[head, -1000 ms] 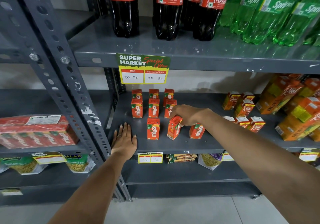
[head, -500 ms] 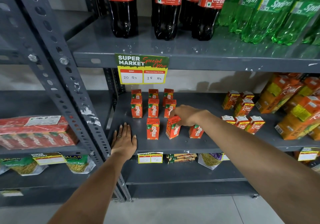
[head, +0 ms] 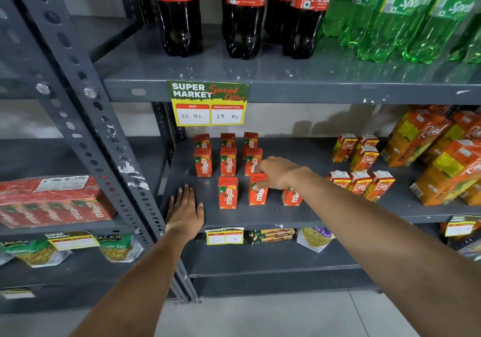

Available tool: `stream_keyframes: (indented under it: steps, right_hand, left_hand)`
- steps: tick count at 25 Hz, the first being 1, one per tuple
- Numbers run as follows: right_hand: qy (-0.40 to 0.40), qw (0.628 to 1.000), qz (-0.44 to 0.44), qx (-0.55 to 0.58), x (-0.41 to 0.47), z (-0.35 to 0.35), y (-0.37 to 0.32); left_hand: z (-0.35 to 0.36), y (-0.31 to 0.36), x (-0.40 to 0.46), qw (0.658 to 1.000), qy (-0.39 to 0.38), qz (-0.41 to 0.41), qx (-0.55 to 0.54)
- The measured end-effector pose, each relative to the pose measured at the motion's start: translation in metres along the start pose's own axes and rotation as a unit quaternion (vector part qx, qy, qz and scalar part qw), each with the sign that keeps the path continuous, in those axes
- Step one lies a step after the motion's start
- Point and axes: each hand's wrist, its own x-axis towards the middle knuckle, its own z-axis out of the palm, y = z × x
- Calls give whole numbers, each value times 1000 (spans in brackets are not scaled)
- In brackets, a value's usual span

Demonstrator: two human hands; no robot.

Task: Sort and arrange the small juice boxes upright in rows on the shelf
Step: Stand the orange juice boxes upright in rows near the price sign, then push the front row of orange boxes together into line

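While the grey metal shelf (head: 325, 214) fills most of the frame, the stuff that matters sits mid-frame on its middle level. Top of the frame has cola bottles (head: 179, 13) and green Sprite bottles (head: 406, 16), and big Real cartons (head: 426, 154) crowd the right edge. Center frame, the small Maaza juice boxes (head: 228, 160) stand upright: three at the back, three in the next row, and a front row with one box (head: 227, 193) standing free. Right hand (head: 278, 174) is closed around the top of the middle front box (head: 257, 193), which looks upright. Another box (head: 291, 196) sits just right of it, partly hidden under the wrist. Left hand (head: 185, 210) lies flat and open on the shelf edge, lower left of the boxes, gripping nothing.
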Motion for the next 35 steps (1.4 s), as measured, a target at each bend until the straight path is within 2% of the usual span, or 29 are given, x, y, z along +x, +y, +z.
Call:
stream_keyframes:
  steps: [4, 7, 9, 11, 12, 14, 19, 22, 25, 26, 29, 35]
  right_hand:
    - [-9, 1000, 0, 25, 1, 1, 1]
    - [-4, 991, -4, 131, -3, -4, 12]
    - [80, 958, 7, 274, -10, -14, 23]
    - [179, 896, 45, 403, -19, -21, 39]
    - [195, 875, 59, 438, -25, -23, 47]
    - [166, 859, 78, 478, -38, -14, 60]
    - [96, 831, 93, 540, -54, 44, 80]
    - [80, 820, 127, 552, -52, 76, 83]
    - [62, 827, 158, 536, -43, 101, 83]
    - [59, 828, 164, 533, -40, 106, 82]
    - [71, 828, 176, 528, -29, 106, 77]
    - [47, 843, 83, 529, -5, 96, 45]
  left_hand:
    - [0, 0, 0, 1000, -3, 0, -8]
    - [0, 0, 1, 1000, -6, -1, -10]
    - [1, -1, 1, 1000, -1, -1, -1]
    - [1, 0, 1, 1000, 2, -3, 7]
    - [1, 0, 1, 1000, 5, -3, 10]
    - [0, 0, 0, 1000, -3, -3, 14]
    - [-9, 2, 2, 999, -33, -22, 8]
    - [-19, 6, 4, 996, -41, 0, -84]
    - [-31, 19, -1, 946, -117, 20, -301]
    - [-33, 24, -1, 931, -135, 30, -339]
    - [-36, 36, 7, 902, -159, 42, -399]
    - [-35, 51, 22, 882, -156, 34, -444]
